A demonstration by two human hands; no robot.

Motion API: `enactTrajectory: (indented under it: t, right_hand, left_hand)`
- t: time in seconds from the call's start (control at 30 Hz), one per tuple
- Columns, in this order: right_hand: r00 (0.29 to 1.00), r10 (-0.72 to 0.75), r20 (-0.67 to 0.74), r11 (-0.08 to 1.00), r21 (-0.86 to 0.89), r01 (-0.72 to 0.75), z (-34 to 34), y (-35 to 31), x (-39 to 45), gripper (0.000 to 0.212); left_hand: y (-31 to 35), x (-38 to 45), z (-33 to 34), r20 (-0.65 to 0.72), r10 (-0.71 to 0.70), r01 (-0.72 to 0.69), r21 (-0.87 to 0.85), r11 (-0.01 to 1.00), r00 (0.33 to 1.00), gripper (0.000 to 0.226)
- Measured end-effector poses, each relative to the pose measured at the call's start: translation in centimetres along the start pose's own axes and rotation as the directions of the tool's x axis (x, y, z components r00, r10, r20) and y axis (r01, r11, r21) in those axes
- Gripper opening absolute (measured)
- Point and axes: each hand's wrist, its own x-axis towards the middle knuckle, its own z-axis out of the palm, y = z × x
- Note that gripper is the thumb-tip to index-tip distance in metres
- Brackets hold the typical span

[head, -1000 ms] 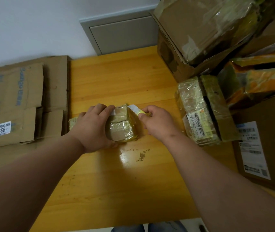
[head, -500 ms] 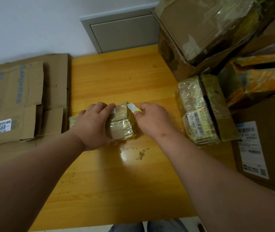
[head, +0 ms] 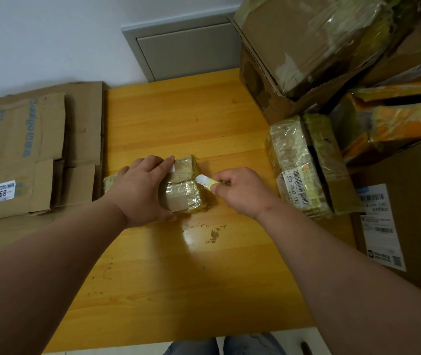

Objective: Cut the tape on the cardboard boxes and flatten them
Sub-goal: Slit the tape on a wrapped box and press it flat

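Small cardboard box (head: 182, 187), wrapped in shiny clear tape, sits near the middle of the wooden desk (head: 178, 119), a bit toward the left edge. Left hand (head: 141, 188) lies over the box's left part, fingers bent across the top and thumb against the near side, holding it down on the desk. Right hand (head: 240, 192) is just right of the box, fingers curled around a small cutter (head: 205, 181) with a yellow body; its white tip points left and meets the box's right top edge at the seam between the two flaps. Whether the tip is in the tape, cannot tell.

Flattened cardboard stack (head: 32, 149) lies along the left edge of the desk, with blue print and a white label reading 8993. Along the right edge, a taped box with barcode label (head: 304, 167) stands well apart from the small box. Behind it, at the far right corner, a large brown carton (head: 301, 55) holds another taped box tilted inside. An orange-taped box (head: 393, 124) sits further right, and a brown box with white shipping label (head: 396, 221) is at the near right. Small crumbs (head: 213, 234) lie on the desk just in front of the small box. Grey wall panel (head: 186, 49) is beyond the far edge.
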Motion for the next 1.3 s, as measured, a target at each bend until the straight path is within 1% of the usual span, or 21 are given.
enactTrajectory:
  t: [0.1,0.23,0.27,0.37,0.43,0.5,0.63,0.7,0.77,0.83,0.87,0.93,0.97,1.03,1.07,1.1,1.13,1.2,1.23,1.3]
  right_hand:
    - [1.000,0.006,0.025,1.000,-0.011,-0.006,-0.2,-0.2,-0.3,0.022]
    - [0.992,-0.001,0.127,0.996,-0.086,0.012,0.0,0.4,-1.2,0.013]
    - [0.991,0.000,0.135,0.997,-0.073,0.010,0.3,0.8,-1.6,0.014]
    - [0.992,-0.007,0.127,1.000,0.008,0.006,1.0,1.5,-2.3,0.010]
    - [0.993,-0.016,0.116,1.000,-0.012,0.017,1.1,1.5,-2.3,0.020]
    - [0.996,-0.016,0.093,0.999,-0.029,0.019,0.9,1.2,-2.2,0.020]
    - [0.999,0.034,0.004,0.998,0.046,-0.034,0.0,0.8,-1.9,0.022]
    - [0.999,0.042,-0.008,0.999,0.022,-0.042,-0.5,0.7,-1.8,0.022]
    - [0.999,0.036,-0.016,0.999,-0.037,-0.037,-0.8,0.5,-1.7,0.020]
    - [0.998,0.024,-0.066,0.993,-0.112,-0.031,-0.8,0.2,-1.2,0.017]
    - [0.994,0.015,-0.111,0.986,-0.162,-0.033,-0.7,-0.1,-1.0,0.014]
    - [0.975,0.003,-0.223,0.967,-0.248,-0.060,-0.5,-0.7,-0.5,0.007]
    - [0.957,0.002,-0.291,0.960,-0.266,-0.083,-0.5,-1.0,-0.3,0.011]
    - [0.901,0.019,-0.433,0.964,-0.232,-0.132,-0.4,-1.5,-0.1,0.016]
    - [0.879,0.026,-0.475,0.970,-0.200,-0.137,-0.4,-1.8,-0.1,0.016]
    - [0.877,0.024,-0.479,0.974,-0.187,-0.128,-0.3,-2.2,0.0,0.016]
    - [0.895,0.013,-0.447,0.975,-0.193,-0.110,0.0,-2.6,0.1,0.018]
    - [0.944,0.006,-0.329,0.974,-0.212,-0.079,0.8,-3.6,0.2,0.025]
    - [0.958,0.019,-0.287,0.973,-0.213,-0.083,1.2,-4.1,0.3,0.027]
    - [0.963,0.051,-0.263,0.972,-0.210,-0.109,1.7,-5.0,0.4,0.030]
  left_hand:
    - [0.0,0.0,0.1,-0.003,0.004,-0.004,-0.006,1.000,1.000,0.128]
    - [-0.2,0.1,0.2,-0.006,0.007,-0.007,-0.010,1.000,1.000,0.130]
    - [-0.3,0.1,0.2,0.000,0.008,-0.008,-0.005,1.000,1.000,0.130]
    - [-0.3,0.1,0.2,0.004,0.005,-0.005,0.002,1.000,1.000,0.130]
    - [-0.2,0.1,0.1,0.015,-0.001,0.001,0.002,1.000,1.000,0.132]
    - [-0.2,0.1,0.0,0.024,-0.009,0.009,-0.014,1.000,1.000,0.135]
    - [-0.9,-0.6,0.0,0.021,-0.018,0.022,-0.184,0.983,1.000,0.140]
    - [-1.9,-1.4,0.1,0.040,-0.014,0.020,-0.158,0.987,0.999,0.135]
    - [-3.1,-2.2,0.1,0.093,-0.081,0.089,-0.085,0.992,0.992,0.129]
    - [-3.8,-2.9,0.0,0.171,-0.157,0.172,-0.073,0.982,0.973,0.127]
    - [-3.8,-3.1,0.0,0.204,-0.181,0.207,-0.112,0.972,0.962,0.128]
    - [-3.1,-3.1,0.0,0.222,-0.214,0.261,-0.212,0.942,0.951,0.129]
    - [-2.5,-3.0,0.0,0.213,-0.227,0.274,-0.230,0.934,0.950,0.129]
    - [-1.5,-2.5,-0.1,0.194,-0.254,0.291,-0.198,0.936,0.948,0.133]
    - [-1.1,-2.3,-0.2,0.196,-0.270,0.303,-0.167,0.938,0.943,0.137]
    - [-0.7,-2.1,-0.3,0.206,-0.284,0.315,-0.137,0.939,0.936,0.142]
    - [-0.5,-1.9,-0.5,0.219,-0.293,0.321,-0.108,0.941,0.931,0.146]
    - [0.0,-1.6,-0.7,0.235,-0.291,0.313,-0.063,0.948,0.928,0.151]
    - [0.3,-1.4,-0.7,0.238,-0.286,0.306,-0.054,0.950,0.928,0.152]
    - [0.9,-1.3,-0.6,0.254,-0.297,0.330,-0.098,0.939,0.921,0.150]
